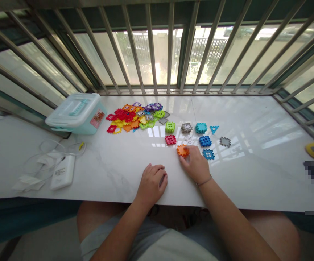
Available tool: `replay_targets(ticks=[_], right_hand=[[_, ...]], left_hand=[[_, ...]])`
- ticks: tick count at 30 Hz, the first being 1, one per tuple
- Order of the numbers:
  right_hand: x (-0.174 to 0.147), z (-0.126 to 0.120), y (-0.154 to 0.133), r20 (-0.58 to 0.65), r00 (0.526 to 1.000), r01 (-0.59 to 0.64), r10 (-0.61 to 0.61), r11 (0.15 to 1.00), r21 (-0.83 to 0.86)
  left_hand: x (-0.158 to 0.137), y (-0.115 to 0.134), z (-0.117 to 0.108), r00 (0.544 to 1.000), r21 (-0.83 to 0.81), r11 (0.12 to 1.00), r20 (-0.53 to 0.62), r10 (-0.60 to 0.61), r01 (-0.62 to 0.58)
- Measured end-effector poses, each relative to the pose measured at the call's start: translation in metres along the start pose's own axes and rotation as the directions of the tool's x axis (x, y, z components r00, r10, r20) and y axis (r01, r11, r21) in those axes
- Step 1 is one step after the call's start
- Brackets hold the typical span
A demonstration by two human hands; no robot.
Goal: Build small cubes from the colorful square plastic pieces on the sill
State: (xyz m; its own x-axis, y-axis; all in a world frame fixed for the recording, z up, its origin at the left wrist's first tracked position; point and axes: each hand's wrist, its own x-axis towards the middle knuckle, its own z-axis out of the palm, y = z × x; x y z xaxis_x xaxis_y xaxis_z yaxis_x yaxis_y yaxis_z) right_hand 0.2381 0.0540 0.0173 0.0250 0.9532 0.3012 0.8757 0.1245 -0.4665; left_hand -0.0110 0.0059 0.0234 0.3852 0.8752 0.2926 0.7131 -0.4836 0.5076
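Observation:
My right hand (197,165) pinches an orange square tile with notched edges (182,150) between thumb and fingers, at the table surface. My left hand (152,181) rests on the table near its front edge, loosely curved, thumb apart from the fingers, with nothing visible in it. Around the orange tile sit several small stacks: lime green (170,127), pinkish red (170,140), grey (186,127), teal (201,128) and dark blue (205,141). A blue window tile (208,154) lies just right of my right hand. A pale window piece (189,139) lies behind the orange tile.
A mixed heap of colourful tiles (127,115) spreads at the back left. Beside it stands a lidded light-blue box (77,114). A white device (62,172) with a cable lies left. A teal triangle (214,129) and a grey tile (224,141) lie right. Metal bars (170,50) border the table.

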Motion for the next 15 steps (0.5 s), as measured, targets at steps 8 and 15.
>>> replay_targets(ticks=[8,15], right_hand=[[0.0001,0.0004,0.0001,-0.006,1.000,0.003,-0.003,1.000,-0.004],[0.0001,0.0013,0.0016,-0.013,1.000,0.014,-0.014,1.000,-0.003]], left_hand=[[0.0005,0.0008,-0.0006,1.000,-0.001,1.000,-0.003,0.000,0.000],[0.0004,0.0009,-0.0005,1.000,0.003,1.000,-0.007,0.003,-0.003]])
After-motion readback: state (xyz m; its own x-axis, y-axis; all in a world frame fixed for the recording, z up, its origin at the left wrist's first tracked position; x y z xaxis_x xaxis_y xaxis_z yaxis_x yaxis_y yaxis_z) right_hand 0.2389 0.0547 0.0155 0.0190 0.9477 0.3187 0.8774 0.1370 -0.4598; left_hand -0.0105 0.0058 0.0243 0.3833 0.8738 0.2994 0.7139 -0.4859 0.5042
